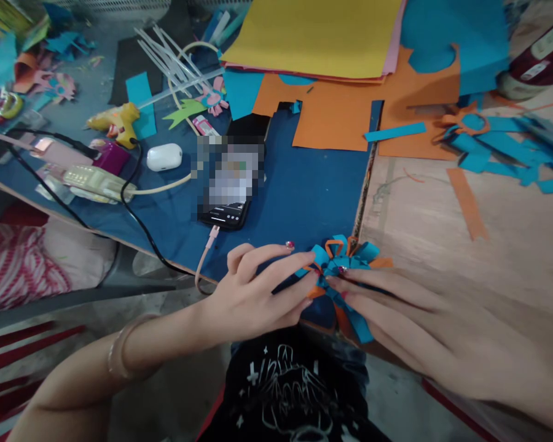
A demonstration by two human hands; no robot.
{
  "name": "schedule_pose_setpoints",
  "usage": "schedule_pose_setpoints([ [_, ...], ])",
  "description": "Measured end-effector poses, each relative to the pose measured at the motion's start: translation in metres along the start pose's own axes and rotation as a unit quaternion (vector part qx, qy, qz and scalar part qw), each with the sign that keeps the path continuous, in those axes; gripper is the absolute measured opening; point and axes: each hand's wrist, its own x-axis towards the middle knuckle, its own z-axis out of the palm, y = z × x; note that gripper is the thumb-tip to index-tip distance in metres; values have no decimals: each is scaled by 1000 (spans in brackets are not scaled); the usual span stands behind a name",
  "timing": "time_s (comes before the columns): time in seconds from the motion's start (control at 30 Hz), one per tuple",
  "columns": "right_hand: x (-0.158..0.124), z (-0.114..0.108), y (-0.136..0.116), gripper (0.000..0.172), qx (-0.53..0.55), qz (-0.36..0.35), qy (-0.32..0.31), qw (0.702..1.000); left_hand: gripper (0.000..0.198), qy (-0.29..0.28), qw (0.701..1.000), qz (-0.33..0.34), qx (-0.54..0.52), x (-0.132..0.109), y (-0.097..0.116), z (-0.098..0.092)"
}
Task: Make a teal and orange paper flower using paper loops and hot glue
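At the front edge of the table, a paper flower made of blue and orange looped strips lies between my two hands. My left hand grips its left side, with the thumb and some fingertips on the petals and the index finger lifted. From the right, my right hand presses its fingertips onto the flower's middle. Blue and orange strips hang from the flower toward the table edge. My fingers cover part of its centre.
A phone on a charging cable, an earbud case and a yellow glue gun lie left of centre. Yellow paper sheets are stacked at the back. Cut blue strips and a dark bottle are on the right.
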Motion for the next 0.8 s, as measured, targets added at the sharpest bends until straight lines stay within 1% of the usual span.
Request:
schedule_pose_setpoints([
  [0.17, -1, 0, 2, 38, -16, -13, -7, 1000, 28, -5, 1000, 8, -4, 0, -1, -1],
  [0.43, -6, 1, 3, 42, -39, -26, -28, 998, 28, -10, 999, -4, -31, 0, -3, 1],
  [0.57, -8, 1, 2, 41, -34, -33, -36, 998, 28, 6, 999, -10, -46, -4, -4, 1],
  [0.67, -7, 1, 2, 41, -38, -37, -40, 998, 32, 18, 998, -14, -55, -6, -5, 1],
  [0.8, -3, 1, 1, 39, -52, -30, -31, 998, 32, 23, 999, -1, -28, -8, -4, 2],
])
